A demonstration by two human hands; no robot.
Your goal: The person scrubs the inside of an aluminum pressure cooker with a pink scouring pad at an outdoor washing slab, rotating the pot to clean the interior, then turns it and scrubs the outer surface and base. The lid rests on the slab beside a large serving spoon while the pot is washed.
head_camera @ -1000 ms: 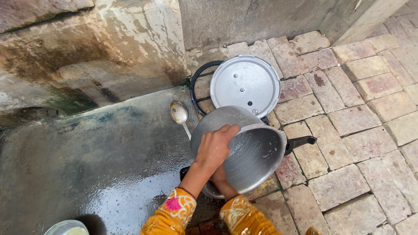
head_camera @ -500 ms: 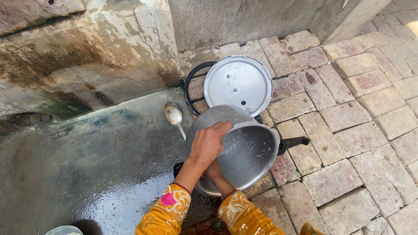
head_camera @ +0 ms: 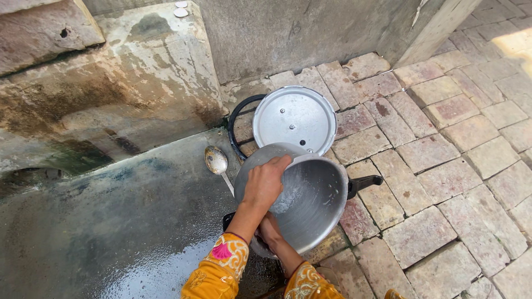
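a metal pressure cooker pot sits tilted on its side at the edge where the wet concrete floor meets the brick paving, its open mouth turned up and to the right, its black handle sticking out to the right over the bricks. the left hand lies over the pot's upper rim, fingers curled across the edge and into the mouth, gripping it. the right hand is below it at the lower rim, mostly hidden behind the left wrist, so how far it is closed cannot be told; it touches the pot. both arms wear orange patterned sleeves. just behind the pot a round metal lid lies flat on the bricks, with a black rubber ring showing past its left side. a metal spoon lies on the wet floor just left of the pot. a stained stone wall stands behind.
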